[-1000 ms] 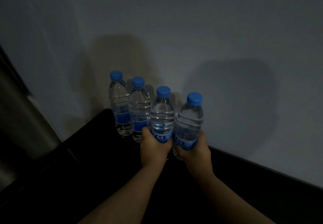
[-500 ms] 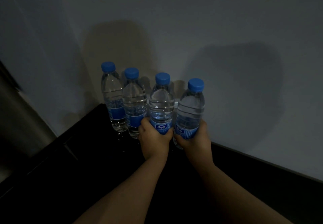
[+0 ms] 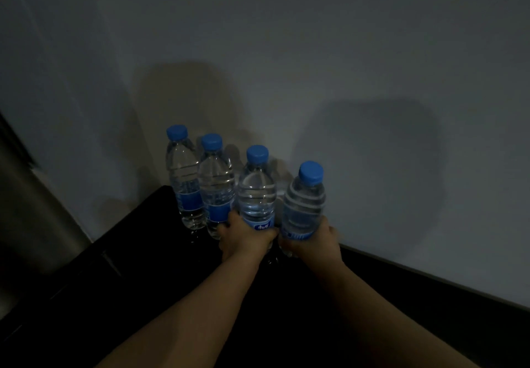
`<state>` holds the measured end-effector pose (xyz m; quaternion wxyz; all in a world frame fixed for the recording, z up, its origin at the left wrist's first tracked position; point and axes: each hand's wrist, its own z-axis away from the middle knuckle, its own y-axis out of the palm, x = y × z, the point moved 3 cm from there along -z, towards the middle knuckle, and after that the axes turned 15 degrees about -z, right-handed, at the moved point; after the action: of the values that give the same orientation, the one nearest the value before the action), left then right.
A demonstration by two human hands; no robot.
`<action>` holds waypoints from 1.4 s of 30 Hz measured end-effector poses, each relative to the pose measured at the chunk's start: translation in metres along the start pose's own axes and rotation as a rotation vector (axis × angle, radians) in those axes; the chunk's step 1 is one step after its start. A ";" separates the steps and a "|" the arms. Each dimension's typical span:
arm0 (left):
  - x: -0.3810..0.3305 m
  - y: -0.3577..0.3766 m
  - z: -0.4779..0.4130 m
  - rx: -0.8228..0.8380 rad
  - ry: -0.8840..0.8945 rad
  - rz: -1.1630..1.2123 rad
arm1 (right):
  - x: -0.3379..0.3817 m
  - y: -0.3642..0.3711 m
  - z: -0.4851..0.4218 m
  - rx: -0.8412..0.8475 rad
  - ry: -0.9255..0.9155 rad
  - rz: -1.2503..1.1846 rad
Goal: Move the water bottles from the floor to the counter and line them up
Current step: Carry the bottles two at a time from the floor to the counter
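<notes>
Bottle 3 (image 3: 256,192) gripped low by L hand (image 3: 246,240) fingers — bottle 4 (image 3: 304,204) by R hand (image 3: 315,242).

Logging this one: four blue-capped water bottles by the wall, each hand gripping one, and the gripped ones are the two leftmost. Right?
No. The head view shows the left hand gripping the third bottle from the left and the right hand the rightmost bottle, so the gripped ones are the two rightmost. The rest holds.
</notes>
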<state>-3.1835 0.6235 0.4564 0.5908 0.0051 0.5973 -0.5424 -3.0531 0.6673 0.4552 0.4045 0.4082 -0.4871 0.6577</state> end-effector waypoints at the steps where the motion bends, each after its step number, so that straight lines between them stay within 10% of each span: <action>1: -0.001 -0.001 0.001 0.017 -0.012 0.018 | 0.004 -0.002 0.000 0.026 -0.003 0.019; 7: -0.019 -0.024 0.011 0.189 -0.019 0.078 | 0.056 -0.012 0.010 0.129 -0.183 -0.071; 11: -0.054 -0.063 0.020 0.005 0.249 0.099 | 0.091 -0.024 0.018 0.127 -0.215 -0.272; 20: -0.095 -0.092 0.040 0.044 0.758 -0.477 | 0.117 -0.030 0.030 0.115 -0.296 -0.162; 42: -0.088 -0.112 0.062 -0.166 0.805 -0.568 | 0.144 -0.048 0.046 -0.031 -0.272 0.181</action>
<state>-3.1854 0.5928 0.6086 0.1406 0.0042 0.7968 -0.5876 -3.0503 0.6520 0.6128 0.2803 0.4416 -0.5821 0.6225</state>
